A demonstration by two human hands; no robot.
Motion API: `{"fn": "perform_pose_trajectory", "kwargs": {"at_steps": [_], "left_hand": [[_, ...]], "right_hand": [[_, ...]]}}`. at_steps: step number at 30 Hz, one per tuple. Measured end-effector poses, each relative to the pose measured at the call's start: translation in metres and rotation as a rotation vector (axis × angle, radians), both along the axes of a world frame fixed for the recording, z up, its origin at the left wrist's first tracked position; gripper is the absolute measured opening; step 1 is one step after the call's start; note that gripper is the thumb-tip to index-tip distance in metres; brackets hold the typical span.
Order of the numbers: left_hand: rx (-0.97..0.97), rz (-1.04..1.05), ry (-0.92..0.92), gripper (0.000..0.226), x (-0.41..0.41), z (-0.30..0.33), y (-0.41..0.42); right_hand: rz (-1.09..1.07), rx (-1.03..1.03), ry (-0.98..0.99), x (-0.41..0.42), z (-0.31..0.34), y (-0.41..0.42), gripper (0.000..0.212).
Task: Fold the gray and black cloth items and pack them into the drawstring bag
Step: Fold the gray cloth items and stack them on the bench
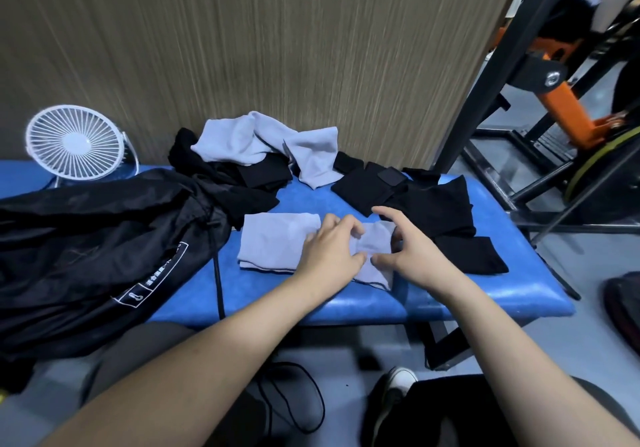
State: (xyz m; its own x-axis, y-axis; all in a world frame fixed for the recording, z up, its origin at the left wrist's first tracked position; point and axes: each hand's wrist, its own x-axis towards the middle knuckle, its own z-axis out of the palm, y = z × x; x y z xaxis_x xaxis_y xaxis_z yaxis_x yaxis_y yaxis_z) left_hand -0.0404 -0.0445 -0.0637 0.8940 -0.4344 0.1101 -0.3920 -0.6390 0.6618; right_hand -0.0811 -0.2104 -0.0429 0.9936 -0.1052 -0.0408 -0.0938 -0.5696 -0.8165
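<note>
A gray cloth point(273, 242) lies flat across the middle of the blue padded bench point(485, 294). My left hand point(332, 252) rests on its right half, with curled fingers and thumb bunching the fabric. My right hand point(415, 249) arches over the cloth's right end, fingers spread and the thumb touching the fabric. The black drawstring bag point(86, 238) lies slumped at the left, with its cord point(218, 280) hanging over the bench front. More gray cloths point(263, 141) are heaped at the back, over black ones point(242, 176). Black cloths point(433, 204) lie at the right, one folded point(471, 254).
A small white fan point(74, 141) stands at the back left. A wood-grain panel point(277, 48) rises right behind the bench. A black metal frame with orange parts point(554, 100) stands to the right. A black cord loop point(294, 401) and a shoe point(398, 384) are on the floor below.
</note>
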Motion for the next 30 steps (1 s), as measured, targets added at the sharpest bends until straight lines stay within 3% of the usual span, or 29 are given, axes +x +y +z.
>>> {"fn": "perform_pose_trajectory", "kwargs": {"at_steps": [6, 10, 13, 16, 21, 24, 30], "left_hand": [[-0.3, 0.042, 0.115, 0.037, 0.004, 0.014, 0.01], [-0.336, 0.08, 0.148, 0.042, 0.009, 0.024, 0.033], [-0.381, 0.12, 0.17, 0.041, 0.015, 0.028, 0.054], [-0.436, 0.16, 0.118, 0.04, 0.023, 0.03, 0.078], [-0.4, 0.255, 0.033, 0.043, 0.033, 0.03, 0.114], [-0.356, 0.264, 0.041, 0.047, 0.038, 0.024, 0.13], [-0.125, 0.238, 0.048, 0.043, 0.044, 0.009, 0.14]], "right_hand": [[-0.039, 0.314, -0.044, 0.006, 0.01, 0.003, 0.073], [0.063, 0.409, 0.011, 0.014, 0.018, 0.017, 0.076], [0.11, 0.467, -0.01, 0.024, 0.018, 0.036, 0.061], [0.113, 0.475, -0.079, 0.038, 0.017, 0.056, 0.045], [0.216, 0.507, -0.064, 0.054, 0.015, 0.09, 0.044], [0.19, 0.433, -0.016, 0.063, 0.009, 0.104, 0.029], [0.221, -0.061, 0.016, 0.073, -0.01, 0.111, 0.027]]}}
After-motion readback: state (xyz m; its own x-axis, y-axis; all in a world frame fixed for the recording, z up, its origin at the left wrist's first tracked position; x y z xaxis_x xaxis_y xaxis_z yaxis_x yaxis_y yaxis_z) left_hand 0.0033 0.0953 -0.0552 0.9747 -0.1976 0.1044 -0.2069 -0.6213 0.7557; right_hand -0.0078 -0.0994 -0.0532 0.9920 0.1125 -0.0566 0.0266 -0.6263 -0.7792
